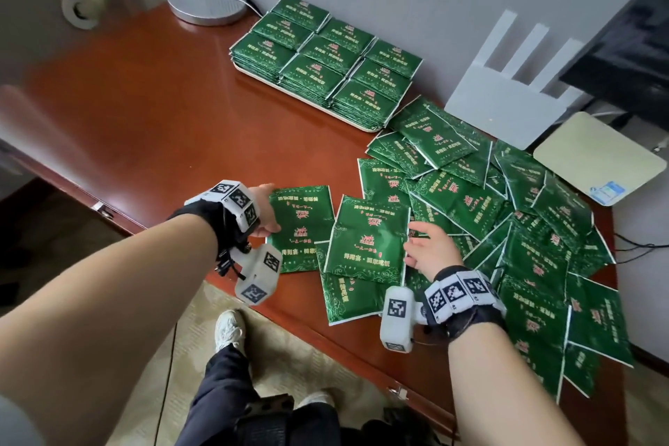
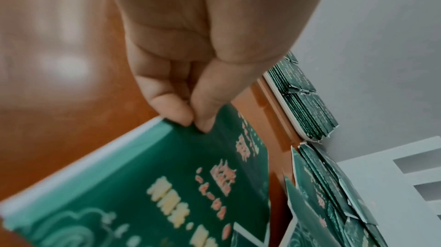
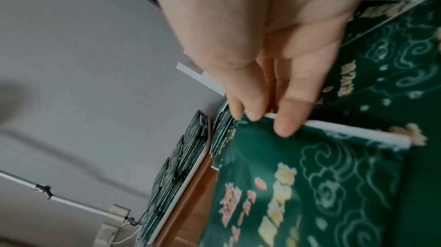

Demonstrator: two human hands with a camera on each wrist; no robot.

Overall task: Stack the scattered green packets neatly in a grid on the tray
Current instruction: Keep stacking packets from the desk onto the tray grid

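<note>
Near the tabletop's (image 1: 152,98) front edge, I pinch two glossy green packets.
Left hand (image 1: 264,208) pinches one packet (image 1: 302,228); right hand (image 1: 430,250) seemingly nips its neighbour (image 1: 367,239); the tray (image 1: 311,92) holds neat stacks.

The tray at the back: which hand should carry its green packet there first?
Probably the left hand: it already pinches a packet by its edge, and the tray lies on its side. The right hand only fingers another packet's edge.

Head view overhead; wrist views close, shared tray (image 1: 365,124).
</note>
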